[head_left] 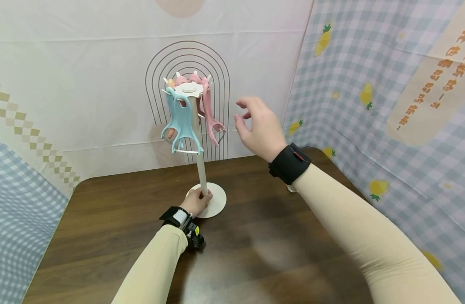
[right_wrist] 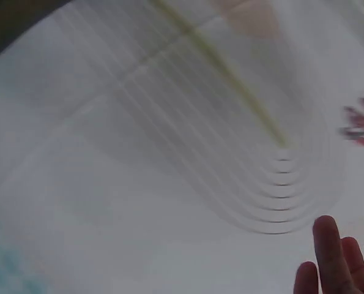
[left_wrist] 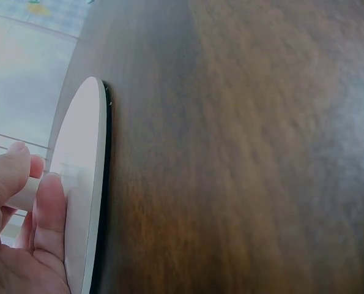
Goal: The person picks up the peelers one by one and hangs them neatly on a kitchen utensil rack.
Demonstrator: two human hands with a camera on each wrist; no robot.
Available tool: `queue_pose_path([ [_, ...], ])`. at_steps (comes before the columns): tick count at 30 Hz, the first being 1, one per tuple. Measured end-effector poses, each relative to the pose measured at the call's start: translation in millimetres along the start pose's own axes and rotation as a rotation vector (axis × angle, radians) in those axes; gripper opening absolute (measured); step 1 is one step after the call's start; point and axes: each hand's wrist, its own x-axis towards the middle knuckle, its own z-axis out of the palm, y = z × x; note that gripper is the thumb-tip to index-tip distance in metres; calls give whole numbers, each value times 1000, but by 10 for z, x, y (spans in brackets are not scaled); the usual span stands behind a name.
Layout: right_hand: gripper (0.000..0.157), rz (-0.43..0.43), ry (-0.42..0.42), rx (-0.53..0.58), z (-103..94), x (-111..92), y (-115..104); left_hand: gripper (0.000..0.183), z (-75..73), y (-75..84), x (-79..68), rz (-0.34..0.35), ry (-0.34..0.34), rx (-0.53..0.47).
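Observation:
A white hanging stand rises from a round base on the table. From its top hang several Y-shaped peelers, among them a front light-blue peeler and, on the right side, a pink peeler. Low on the post, my left hand grips the stand just above the base. In the left wrist view its fingers curl round the post beside the disc. My right hand is raised in the air right of the peelers, fingers loosely bent, holding nothing; its fingertips show low in the right wrist view.
Behind the stand hangs a white cloth printed with arches. A blue checked cloth with pineapples closes off the right side. The dark wooden table lies under both forearms. A small pale object lies partly behind the right wrist.

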Motion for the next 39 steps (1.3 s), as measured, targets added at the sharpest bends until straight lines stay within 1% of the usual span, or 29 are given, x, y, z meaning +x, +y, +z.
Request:
queue_pose_path([
  [3, 32, 123, -92, -54, 69, -94, 229, 14, -3, -1, -3, 11, 7, 10],
  [5, 34, 208, -168, -89, 121, -181, 396, 14, -7, 5, -6, 3, 4, -1],
  [8, 39, 336, -293, -140, 196, -343, 651, 14, -14, 20, -8, -14, -5, -24],
  [11, 45, 456, -421, -197, 267, -532, 886, 13, -18, 21, -9, -13, -6, -24],
  [14, 49, 543, -557, -239, 343, -739, 1106, 13, -21, 18, -1, -4, -6, -25],
  [18, 52, 610, -724, -289, 464, -1045, 1393, 13, -24, 8, 11, -1, -11, -30],
  [20, 48, 649, -792, -305, 512, -1189, 1510, 14, -23, 0, 15, -1, -14, -29],
  [22, 37, 681, -845, -320, 544, -1306, 1597, 14, -23, -4, 11, -5, -16, -35],
  [24, 23, 705, -879, -323, 562, -1393, 1660, 15, -27, -5, 2, -10, -19, -35],
  [25, 18, 714, -885, -321, 561, -1425, 1684, 15, -26, -1, 1, -12, -21, -33],
  [29, 11, 722, -881, -323, 549, -1493, 1725, 15, -25, 7, -2, -27, -27, -30],
  [32, 10, 723, -871, -329, 550, -1510, 1718, 15, -24, 10, -3, -30, -31, -26],
  [39, 15, 723, -869, -349, 580, -1559, 1716, 15, -31, 43, -23, -39, -28, -25],
])
